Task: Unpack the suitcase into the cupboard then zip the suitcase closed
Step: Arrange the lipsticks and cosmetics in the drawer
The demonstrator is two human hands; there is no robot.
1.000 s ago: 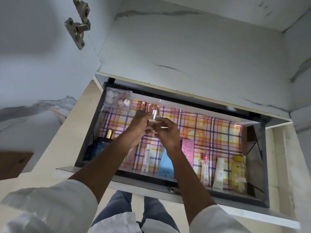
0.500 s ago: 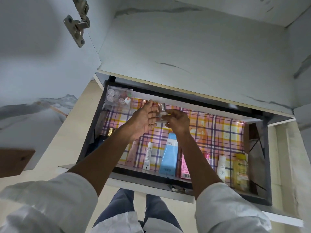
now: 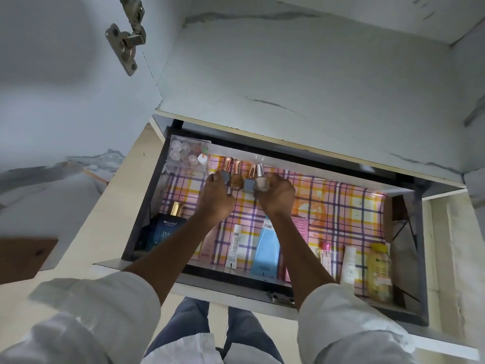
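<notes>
The cupboard's drawer (image 3: 409, 315) is pulled out, lined with pink and yellow plaid paper. Several small nail polish bottles (image 3: 237, 179) with shiny caps stand in a row at its back edge. My left hand (image 3: 216, 198) curls its fingers against the leftmost grey-blue bottle (image 3: 224, 176). On the other side, my right hand (image 3: 278, 194) curls round the rightmost pale bottle (image 3: 260, 183). The two hands bracket the row. The suitcase is out of view.
A clear organiser box (image 3: 189, 156) sits in the back left corner. A dark blue perfume bottle (image 3: 168, 231), a white tube (image 3: 234, 246), a blue tube (image 3: 265, 252) and a yellow bottle (image 3: 379, 269) line the front. A door hinge (image 3: 126, 38) hangs upper left.
Both hands carried a small pale bottle from above the middle of the drawer to its back edge. It now stands at the right end of the bottle row.
</notes>
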